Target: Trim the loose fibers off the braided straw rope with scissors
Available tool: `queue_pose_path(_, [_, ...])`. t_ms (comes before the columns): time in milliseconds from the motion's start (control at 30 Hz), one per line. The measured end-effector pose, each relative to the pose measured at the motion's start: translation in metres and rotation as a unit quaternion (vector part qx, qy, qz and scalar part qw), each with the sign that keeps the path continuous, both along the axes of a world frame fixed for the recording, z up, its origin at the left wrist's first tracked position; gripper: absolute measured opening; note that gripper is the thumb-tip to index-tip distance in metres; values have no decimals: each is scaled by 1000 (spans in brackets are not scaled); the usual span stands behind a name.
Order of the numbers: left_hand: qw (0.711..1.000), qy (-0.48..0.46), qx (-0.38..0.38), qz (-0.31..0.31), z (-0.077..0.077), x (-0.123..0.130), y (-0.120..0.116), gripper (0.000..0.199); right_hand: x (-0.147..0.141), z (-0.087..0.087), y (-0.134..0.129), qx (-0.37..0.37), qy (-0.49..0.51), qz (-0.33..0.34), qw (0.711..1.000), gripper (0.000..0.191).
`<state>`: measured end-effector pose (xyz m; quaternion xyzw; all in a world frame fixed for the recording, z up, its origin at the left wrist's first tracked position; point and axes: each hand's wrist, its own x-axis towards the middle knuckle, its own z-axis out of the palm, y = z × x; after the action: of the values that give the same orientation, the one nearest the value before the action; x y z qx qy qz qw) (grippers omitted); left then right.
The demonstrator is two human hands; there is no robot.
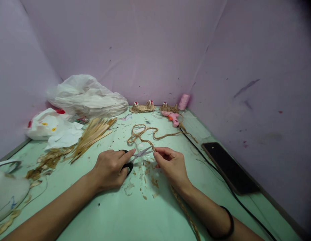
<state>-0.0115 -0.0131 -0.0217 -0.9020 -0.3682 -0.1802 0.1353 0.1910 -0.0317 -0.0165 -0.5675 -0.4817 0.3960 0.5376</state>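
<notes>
- Desk [120, 217]: near edge cut off.
- Plastic bag [87, 95], far-left corner: contents indistinct.
- Left hand [109, 169], mid-desk: partly closed, fingers through the handles of the scissors [137, 155].
- Right hand [174, 167], mid-desk: pinched on the braided cord [168, 136], which loops mid-desk; a length, partly hidden by that hand, runs out of view at the near edge.
- Scissors: blades parted at the cord; contact unclear.

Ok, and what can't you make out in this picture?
All in the head view:
Braided cord: its near end is cut off by the bottom edge; part of its run is hidden by the right hand.
White object: cut off by the left edge.
Plastic bag: contents hidden by its folds.
Scraps: too small to identify.
</notes>
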Motion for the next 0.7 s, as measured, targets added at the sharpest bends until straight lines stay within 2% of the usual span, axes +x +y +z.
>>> queue_pose_path(433, [1000,1,8,8,-2,-1,1,46,4,-4,-4,152,-140,-11,978,15])
queue_pose_path(700, [1000,-19,-13,-13,-4,-1,1,46,4,-4,-3,167,-147,-12,975,15])
